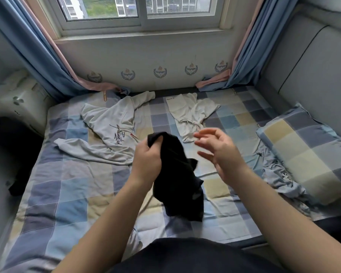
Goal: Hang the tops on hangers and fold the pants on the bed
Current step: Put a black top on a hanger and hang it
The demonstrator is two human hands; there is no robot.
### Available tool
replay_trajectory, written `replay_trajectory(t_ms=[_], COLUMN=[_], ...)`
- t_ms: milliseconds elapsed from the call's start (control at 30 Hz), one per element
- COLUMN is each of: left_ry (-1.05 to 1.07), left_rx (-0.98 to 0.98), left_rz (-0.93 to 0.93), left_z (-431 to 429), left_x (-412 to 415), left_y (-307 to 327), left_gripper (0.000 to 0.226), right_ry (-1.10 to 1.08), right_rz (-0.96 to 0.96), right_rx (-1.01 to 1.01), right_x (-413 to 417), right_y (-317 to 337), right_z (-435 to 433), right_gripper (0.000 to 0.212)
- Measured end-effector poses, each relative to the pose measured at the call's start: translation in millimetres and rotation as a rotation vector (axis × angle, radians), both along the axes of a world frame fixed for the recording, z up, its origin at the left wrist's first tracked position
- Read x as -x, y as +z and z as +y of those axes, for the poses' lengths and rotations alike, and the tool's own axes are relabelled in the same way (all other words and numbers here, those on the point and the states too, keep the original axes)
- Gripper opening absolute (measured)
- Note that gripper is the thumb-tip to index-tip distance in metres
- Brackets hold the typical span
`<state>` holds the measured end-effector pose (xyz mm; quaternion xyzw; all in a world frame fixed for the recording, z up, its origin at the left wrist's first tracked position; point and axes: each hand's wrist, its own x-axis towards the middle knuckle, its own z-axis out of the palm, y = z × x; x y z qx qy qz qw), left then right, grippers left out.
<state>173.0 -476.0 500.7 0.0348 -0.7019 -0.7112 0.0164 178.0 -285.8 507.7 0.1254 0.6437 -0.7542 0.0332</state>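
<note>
Your left hand (pixel 146 160) grips the black garment (pixel 177 182) at frame center (bunched, hanging); your right hand (pixel 219 152) hovers beside it, fingers spread.

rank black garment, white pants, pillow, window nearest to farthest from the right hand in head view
1. black garment, just left of the right hand
2. white pants, just beyond it on the bed
3. pillow, off to the right
4. window, on the far wall
</note>
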Motion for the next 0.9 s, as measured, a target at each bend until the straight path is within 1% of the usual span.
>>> replay_trajectory(t_ms=[67,167,200,233,267,300,367,400,433,467,533,600,700,733,800,833,900], left_ry=[0.061,0.13,0.137,0.126,0.101,0.071,0.038,0.043,0.056,0.07,0.071,0.028,-0.101,-0.117,-0.079,-0.067,-0.114], left_rx=[-0.109,-0.251,-0.281,-0.304,-0.324,-0.344,-0.386,-0.409,-0.428,-0.43,-0.373,-0.302,-0.179,-0.124,0.025,0.09,0.139], left_rz=[-0.13,-0.242,-0.273,-0.308,-0.34,-0.366,-0.403,-0.413,-0.413,-0.4,-0.339,-0.284,-0.224,-0.192,-0.078,-0.018,0.043], left_z=[-4.6,-2.7,-0.2,2.3,4.7,5.9,4.8,2.0,-2.1,-6.8,-15.1,-18.6,-12.6,-7.8,1.8,5.9,13.3], left_x=[4.8,9.2,9.9,9.7,9.2,8.9,9.9,11.5,13.8,16.6,21.3,20.3,8.7,2.8,-8.6,-14.1,-23.7], left_y=[4.8,12.5,14.7,15.9,15.8,14.6,12.0,10.8,9.8,8.8,5.2,2.1,-6.7,-10.6,-19.6,-25.1,-34.1], left_gripper=[0.024,0.026,0.03,0.033,0.035,0.033,0.027,0.025,0.023,0.023,0.021,0.017,0.014,0.012,0.007,0.011,0.025], right_ry=[0.121,0.363,0.421,0.435,0.394,0.314,0.147,0.115,0.118,0.136,0.168,0.18,0.213,0.202,0.161,0.145,0.135], right_rz=[0.015,0.039,0.058,0.081,0.106,0.139,0.21,0.223,0.22,0.204,0.181,0.142,0.019,-0.015,-0.072,-0.092,-0.105], right_rx=[-0.021,0.0,-0.025,-0.089,-0.172,-0.264,-0.399,-0.435,-0.457,-0.448,-0.404,-0.348,-0.273,-0.254,-0.186,-0.139,-0.055], right_x=[-16.5,-38.3,-43.3,-46.2,-46.9,-44.4,-33.7,-28.4,-24.5,-19.9,-13.7,-6.6,5.5,9.2,13.3,14.7,17.3], right_y=[-18.0,-40.6,-45.2,-49.8,-53.8,-57.3,-59.5,-58.4,-55.2,-53.1,-42.5,-27.3,-8.7,-4.6,5.2,9.8,19.2], right_z=[-3.4,-12.7,-19.4,-27.1,-34.0,-37.3,-33.3,-27.9,-21.5,-15.1,-9.3,-11.0,-16.3,-17.4,-19.7,-20.1,-18.9], right_gripper=[0.018,0.052,0.059,0.063,0.061,0.053,0.025,0.014,0.012,0.014,0.011,0.022,0.025,0.026,0.026,0.026,0.026])
